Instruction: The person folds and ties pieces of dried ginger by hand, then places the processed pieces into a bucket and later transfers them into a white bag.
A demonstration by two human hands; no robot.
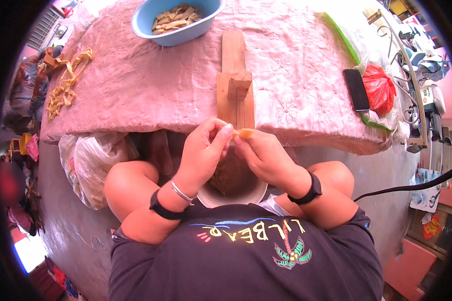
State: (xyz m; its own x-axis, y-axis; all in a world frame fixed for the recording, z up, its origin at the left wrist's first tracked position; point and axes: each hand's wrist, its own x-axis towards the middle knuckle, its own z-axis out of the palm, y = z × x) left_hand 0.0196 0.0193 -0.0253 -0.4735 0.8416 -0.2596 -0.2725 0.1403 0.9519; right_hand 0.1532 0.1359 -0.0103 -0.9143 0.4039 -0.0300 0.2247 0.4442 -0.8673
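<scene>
My left hand (207, 150) and my right hand (263, 154) meet at the fingertips above a pale bucket (231, 199) between my knees. A small yellowish strip (245, 133) sticks out between the right thumb and fingers. The left thumb and forefinger pinch its other end, mostly hidden by the fingers. Just beyond the hands, a wooden board with an upright block (235, 105) lies on a pink quilted cloth (173, 94). Brownish matter shows inside the bucket, partly covered by the hands.
A blue basin (169, 39) holds several tan, flat pieces (177, 18). On the left lies a looped yellowish strip (69, 75), near another person (30, 82). A black phone (356, 90) rests beside a red plastic bag (379, 89). A stuffed clear plastic bag (92, 169) stands beside my left knee.
</scene>
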